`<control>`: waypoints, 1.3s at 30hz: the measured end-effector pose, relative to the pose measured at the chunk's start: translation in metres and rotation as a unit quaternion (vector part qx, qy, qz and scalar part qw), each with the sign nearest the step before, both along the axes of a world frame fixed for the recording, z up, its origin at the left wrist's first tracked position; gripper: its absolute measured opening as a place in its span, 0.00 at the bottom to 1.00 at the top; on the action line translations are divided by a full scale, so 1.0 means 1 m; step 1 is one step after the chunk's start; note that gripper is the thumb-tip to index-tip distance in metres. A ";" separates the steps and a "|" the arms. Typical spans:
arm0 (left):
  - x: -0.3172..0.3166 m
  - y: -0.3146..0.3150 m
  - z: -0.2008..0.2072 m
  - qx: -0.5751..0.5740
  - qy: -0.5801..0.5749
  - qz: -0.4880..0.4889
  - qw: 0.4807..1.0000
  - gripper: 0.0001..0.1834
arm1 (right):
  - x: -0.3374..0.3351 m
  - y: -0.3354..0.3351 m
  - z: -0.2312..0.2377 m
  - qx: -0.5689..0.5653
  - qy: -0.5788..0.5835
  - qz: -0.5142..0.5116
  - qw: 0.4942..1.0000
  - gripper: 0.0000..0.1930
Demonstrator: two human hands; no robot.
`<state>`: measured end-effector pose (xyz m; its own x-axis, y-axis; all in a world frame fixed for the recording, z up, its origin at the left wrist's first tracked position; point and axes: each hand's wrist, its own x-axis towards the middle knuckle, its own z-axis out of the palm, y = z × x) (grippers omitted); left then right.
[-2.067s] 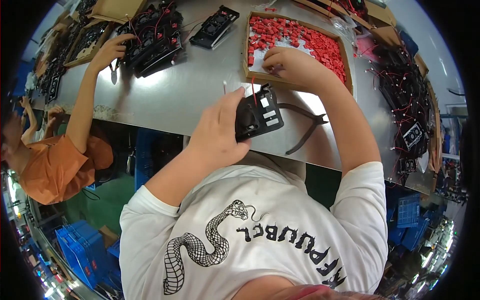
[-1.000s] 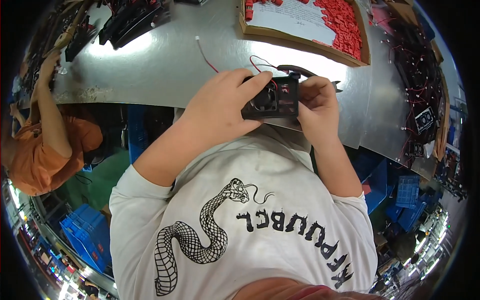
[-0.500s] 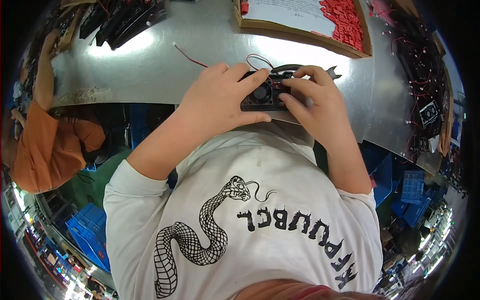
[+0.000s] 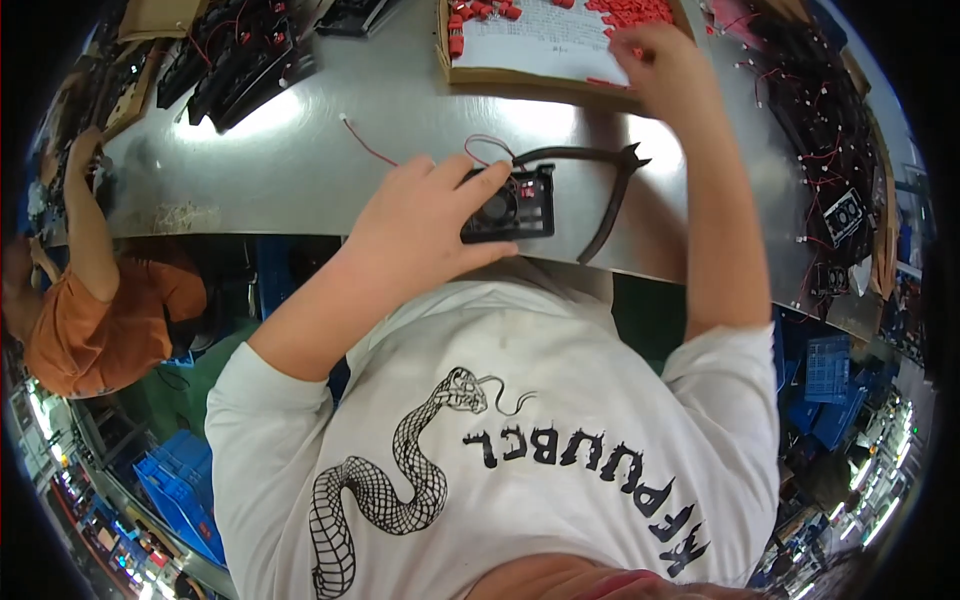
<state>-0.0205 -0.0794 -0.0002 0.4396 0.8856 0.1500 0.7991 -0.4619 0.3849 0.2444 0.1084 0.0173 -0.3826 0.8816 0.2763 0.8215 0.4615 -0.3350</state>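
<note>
My left hand (image 4: 425, 215) lies over a black plastic housing with a round cooling fan (image 4: 537, 210), holding it flat near the table's front edge. Thumb and fingers grip its left part and cover much of the fan. A small red piece sits in the housing's right side. Red and black wires loop out behind it. My right hand (image 4: 668, 70) is over a shallow cardboard box (image 4: 540, 90), fingers bent together at the small red plastic parts (image 4: 635, 12); whatever is between the fingertips is hidden. Dark-handled pliers (image 4: 613, 195) lie spread just right of the housing.
A printed sheet (image 4: 530, 50) lines the box. Black housings with wires (image 4: 245, 75) are grouped at the far left, and more wired fan units (image 4: 815, 140) line the right side. Another person in an orange shirt (image 4: 110, 325) works at the left. Blue crates (image 4: 180, 490) stand below the table.
My right hand has left the housing and moved away to the box of red parts, uncovering the housing's right side and the pliers. My left hand stays on the housing.
</note>
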 end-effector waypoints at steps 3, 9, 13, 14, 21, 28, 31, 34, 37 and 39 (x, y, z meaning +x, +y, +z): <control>0.000 -0.001 0.002 -0.005 -0.004 0.006 1.000 0.38 | 0.013 0.057 -0.004 -0.057 -0.178 -0.012 0.982 0.16; -0.002 -0.005 -0.002 -0.002 -0.031 0.022 0.999 0.36 | 0.001 0.037 0.004 -0.089 -0.023 0.057 0.994 0.11; -0.002 -0.002 -0.005 -0.011 -0.002 0.024 1.000 0.37 | -0.020 -0.069 0.016 -0.064 0.046 0.264 0.961 0.09; 0.000 -0.003 -0.004 -0.001 0.005 0.015 1.000 0.38 | -0.027 -0.096 0.022 -0.063 0.005 0.259 0.964 0.06; 0.004 0.002 -0.001 0.013 0.007 -0.005 1.000 0.39 | -0.036 -0.119 0.004 -0.042 -0.027 0.241 0.969 0.07; -0.014 0.000 -0.006 0.009 -0.017 0.014 1.000 0.38 | -0.022 -0.113 0.021 -0.084 -0.009 0.247 0.965 0.39; -0.032 -0.002 -0.006 0.020 -0.036 0.029 0.999 0.37 | 0.002 -0.132 -0.016 -0.048 -0.170 0.267 0.947 0.55; -0.033 0.001 -0.004 0.031 -0.023 0.042 0.998 0.37 | 0.018 -0.149 -0.032 -0.030 -0.138 0.285 0.948 0.57; -0.015 0.004 -0.006 0.026 -0.028 -0.003 0.999 0.37 | 0.033 -0.147 -0.037 0.057 -0.079 0.361 0.928 0.51; -0.003 0.006 -0.008 0.020 -0.020 -0.019 0.999 0.36 | 0.026 -0.136 -0.014 -0.036 0.281 0.402 0.871 0.42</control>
<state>-0.0235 -0.0730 -0.0078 0.4663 0.8609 0.2036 0.7649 -0.5080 0.3962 0.2706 -0.0280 0.0037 -0.7056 0.4150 0.5743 -0.0601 0.7726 -0.6321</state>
